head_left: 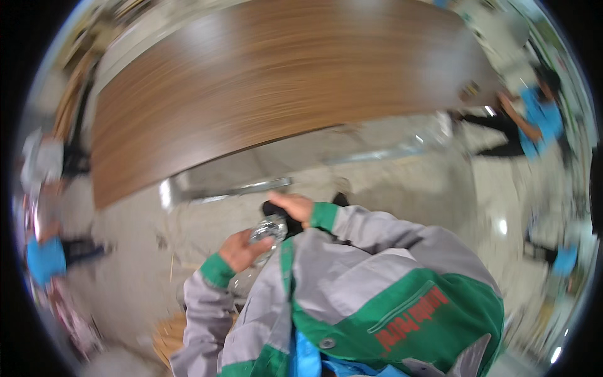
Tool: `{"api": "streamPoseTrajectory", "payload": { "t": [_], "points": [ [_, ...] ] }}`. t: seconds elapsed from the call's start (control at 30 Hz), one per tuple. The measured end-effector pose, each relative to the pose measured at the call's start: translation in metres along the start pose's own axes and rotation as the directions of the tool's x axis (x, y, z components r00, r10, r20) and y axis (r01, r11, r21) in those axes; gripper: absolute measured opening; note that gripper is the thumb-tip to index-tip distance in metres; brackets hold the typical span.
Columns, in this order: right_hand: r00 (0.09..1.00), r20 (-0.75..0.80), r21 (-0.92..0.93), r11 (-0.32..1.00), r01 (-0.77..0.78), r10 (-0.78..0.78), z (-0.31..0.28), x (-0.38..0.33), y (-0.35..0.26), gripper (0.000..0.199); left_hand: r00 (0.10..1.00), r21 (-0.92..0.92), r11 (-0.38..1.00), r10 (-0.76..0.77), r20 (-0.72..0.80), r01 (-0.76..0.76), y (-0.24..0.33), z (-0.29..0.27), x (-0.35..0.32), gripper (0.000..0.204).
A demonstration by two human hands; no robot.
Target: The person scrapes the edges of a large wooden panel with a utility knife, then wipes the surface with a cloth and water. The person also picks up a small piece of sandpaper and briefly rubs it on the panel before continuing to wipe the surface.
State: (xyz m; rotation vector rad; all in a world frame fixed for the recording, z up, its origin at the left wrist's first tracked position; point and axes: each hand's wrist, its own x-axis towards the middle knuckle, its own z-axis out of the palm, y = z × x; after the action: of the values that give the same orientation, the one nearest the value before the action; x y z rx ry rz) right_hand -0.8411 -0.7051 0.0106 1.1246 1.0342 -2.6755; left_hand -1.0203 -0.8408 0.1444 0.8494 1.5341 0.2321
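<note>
Two hands hold one clear crinkly bottle (269,229) — left hand (239,250) pinching, right hand (292,206) curled on top — it might slip if squeezed.

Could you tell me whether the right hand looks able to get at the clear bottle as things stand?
Probably yes: the right hand hovers just above the clear bottle, which the left hand holds, with nothing between them.

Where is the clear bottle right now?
In the head view the bottle sits just left of centre, between the left hand and right hand, below the wooden table.
</note>
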Motion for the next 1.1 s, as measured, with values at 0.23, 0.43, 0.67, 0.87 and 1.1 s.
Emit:
{"api": "streamPoseTrajectory", "payload": {
  "t": [0.23,0.43,0.67,0.87,1.1],
  "points": [
    [0.857,-0.185,-0.215,0.871,0.442,-0.481,-0.042,-0.03,0.001,0.048,0.98,0.27,0.942,0.19,0.067,-0.201,0.043,0.002,0.064,0.059],
    [0.473,-0.536,-0.407,0.705,0.581,-0.699,-0.174,-0.116,-0.091,0.047,0.717,0.151,0.72,0.692,-0.085,-0.677,0.114,0.011,0.121,0.078],
    [0.303,-0.359,-0.782,0.107,-0.614,-0.883,-0.254,-0.094,-0.199,0.03,0.417,0.062,0.677,0.519,-0.746,-0.733,0.165,-0.077,0.211,0.072],
    [0.48,0.078,-0.935,-0.232,-0.27,-0.874,-0.26,0.004,-0.27,0.036,0.153,0.197,0.733,0.381,-0.912,-0.651,0.161,-0.14,0.297,0.059],
    [0.621,0.229,-0.925,-0.367,-0.103,-0.75,-0.265,-0.028,-0.253,0.037,0.212,0.075,0.815,0.236,-0.948,-0.575,0.13,-0.121,0.357,0.056]
  ]
}}
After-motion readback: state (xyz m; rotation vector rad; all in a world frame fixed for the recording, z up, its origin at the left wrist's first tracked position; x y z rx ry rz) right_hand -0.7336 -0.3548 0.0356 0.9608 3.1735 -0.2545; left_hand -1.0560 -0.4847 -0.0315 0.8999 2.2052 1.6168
